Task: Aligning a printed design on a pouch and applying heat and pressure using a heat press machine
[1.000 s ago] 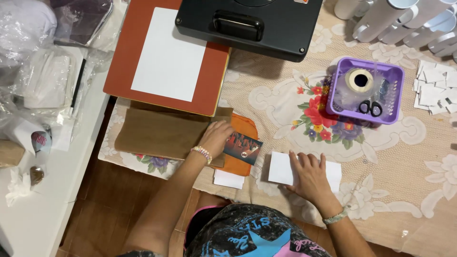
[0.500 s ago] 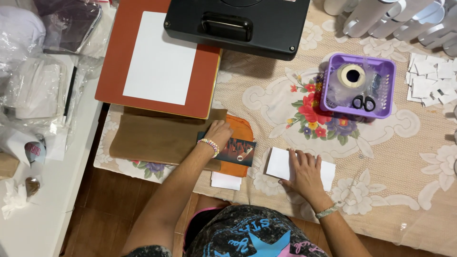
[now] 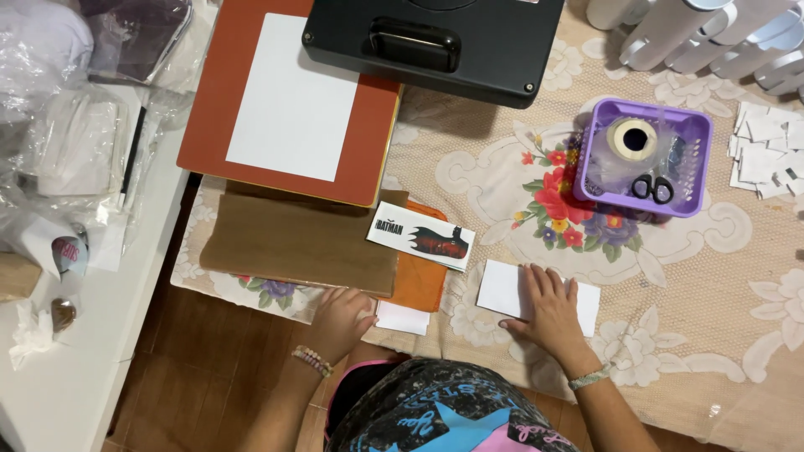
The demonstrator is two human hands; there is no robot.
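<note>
The right hand lies flat and open, fingers spread, palm down on a white rectangular sheet of paper that rests on the lace-patterned floral tablecloth covering the surface; it presses the sheet rather than gripping it. The left hand sits loosely curled with nothing in its grasp, its fingertips at the near edge of a brown sheet of baking-type paper and just beside a small white card. Between the two hands and a little farther from the body lies a printed rectangular strip with a dark picture, free of both hands, its long axis running left to right with a slight tilt, partly over an orange mat. The left hand looks slightly nearer to it. Beyond are a red pad carrying a white sheet, a black heat press and a purple plastic basket holding tape and scissors.
</note>
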